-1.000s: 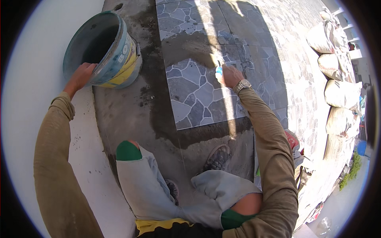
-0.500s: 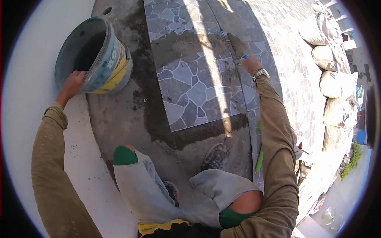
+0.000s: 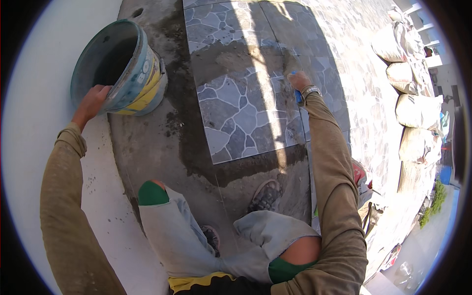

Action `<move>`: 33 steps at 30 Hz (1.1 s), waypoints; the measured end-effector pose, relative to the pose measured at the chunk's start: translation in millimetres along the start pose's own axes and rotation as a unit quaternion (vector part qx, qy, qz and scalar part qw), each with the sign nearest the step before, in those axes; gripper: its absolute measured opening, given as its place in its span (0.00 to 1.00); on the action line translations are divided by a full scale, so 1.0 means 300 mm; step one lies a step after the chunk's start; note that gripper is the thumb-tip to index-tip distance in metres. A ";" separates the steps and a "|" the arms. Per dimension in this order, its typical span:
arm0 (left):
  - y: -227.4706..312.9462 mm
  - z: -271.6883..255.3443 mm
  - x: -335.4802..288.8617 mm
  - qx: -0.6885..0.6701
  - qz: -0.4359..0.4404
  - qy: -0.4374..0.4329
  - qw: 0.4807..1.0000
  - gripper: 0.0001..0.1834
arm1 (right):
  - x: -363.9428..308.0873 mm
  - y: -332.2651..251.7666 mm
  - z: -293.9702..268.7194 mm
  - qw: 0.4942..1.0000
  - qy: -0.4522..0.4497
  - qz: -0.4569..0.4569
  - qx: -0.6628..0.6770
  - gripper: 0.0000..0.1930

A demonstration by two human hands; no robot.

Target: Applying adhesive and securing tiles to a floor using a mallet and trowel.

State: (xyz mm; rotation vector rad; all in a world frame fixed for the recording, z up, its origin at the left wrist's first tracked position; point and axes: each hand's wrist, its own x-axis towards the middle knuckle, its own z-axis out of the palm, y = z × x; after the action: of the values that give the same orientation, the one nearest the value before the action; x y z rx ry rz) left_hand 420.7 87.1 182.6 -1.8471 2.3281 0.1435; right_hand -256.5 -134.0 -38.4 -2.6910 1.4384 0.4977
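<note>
My left hand (image 3: 93, 102) is closed over the near rim of a teal bucket (image 3: 142, 81) with a yellow band, which tilts toward me beside the white wall. Its inside is dark, and what it holds cannot be made out. My right hand (image 3: 300, 82) is wrapped round the blue handle of a trowel (image 3: 298, 96). The trowel's blade is hard to tell from the grey surface past the fist. Below it lies a stone-patterned floor tile (image 3: 231, 115), with a brownish smear of wet mortar (image 3: 231, 61) across its far part.
A white wall (image 3: 105, 182) rises along my left. Damp mortar (image 3: 231, 174) edges the tile on the bare concrete. My shoe (image 3: 265, 195) stands close to the tile's near edge. Several filled sacks (image 3: 418, 108) line the far right, beyond more sunlit tiles.
My right hand has moved a little left and nearer with the trowel, and its handle has turned toward me. My left hand stays on the bucket rim.
</note>
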 end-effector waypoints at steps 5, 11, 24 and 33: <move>0.022 0.001 0.033 -0.009 -0.008 0.000 1.000 0.17 | 0.056 0.087 0.143 0.981 0.004 0.082 0.176 0.20; 0.019 0.003 0.016 0.004 0.003 0.001 1.000 0.17 | 0.016 0.170 0.088 0.979 0.016 0.146 0.143 0.22; 0.040 -0.020 -0.005 0.014 0.016 0.004 1.000 0.16 | 0.068 -0.083 -0.231 0.931 0.008 0.239 0.275 0.29; 0.071 -0.032 0.009 0.004 0.021 0.002 1.000 0.15 | 0.137 -0.088 -0.188 0.952 0.046 0.175 0.248 0.20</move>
State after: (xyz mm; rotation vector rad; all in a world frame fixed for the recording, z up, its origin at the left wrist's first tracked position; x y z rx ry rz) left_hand 398.6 87.8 191.1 -1.7979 2.3662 0.1366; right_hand -199.2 -162.9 -0.5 -2.1014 1.7882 0.0066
